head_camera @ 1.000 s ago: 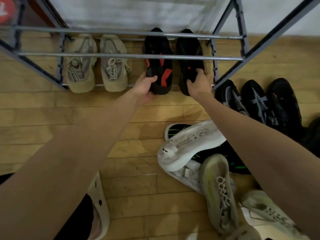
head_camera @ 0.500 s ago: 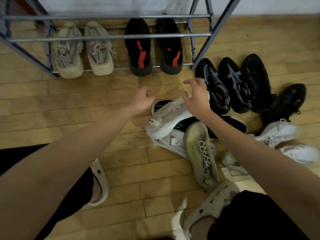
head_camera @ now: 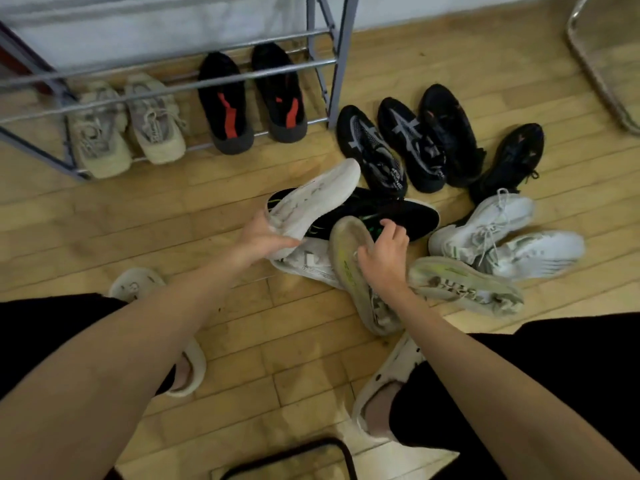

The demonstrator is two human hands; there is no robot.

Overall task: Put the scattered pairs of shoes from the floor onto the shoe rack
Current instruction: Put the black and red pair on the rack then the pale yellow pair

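On the grey metal shoe rack (head_camera: 334,64) at the back, the bottom shelf holds a beige pair (head_camera: 128,129) and a black pair with red marks (head_camera: 252,98). My left hand (head_camera: 266,237) grips the heel of an off-white sneaker (head_camera: 318,195) lying tilted on the floor pile. My right hand (head_camera: 384,254) closes over a beige sneaker with yellow-green trim (head_camera: 349,261). Its mate (head_camera: 464,284) lies to the right. A black shoe with green lines (head_camera: 398,216) and another white shoe (head_camera: 308,265) lie partly under the pile.
To the right of the rack stand a black pair with grey stripes (head_camera: 391,147) and two black shoes (head_camera: 446,133). A white pair (head_camera: 502,237) lies further right. My feet in cream slippers (head_camera: 190,372) are on the wooden floor. A metal frame (head_camera: 595,64) stands at top right.
Both hands left the black-and-red pair on the rack, pulled back to the floor pile, and took hold of shoes there. The view shifted right and down.
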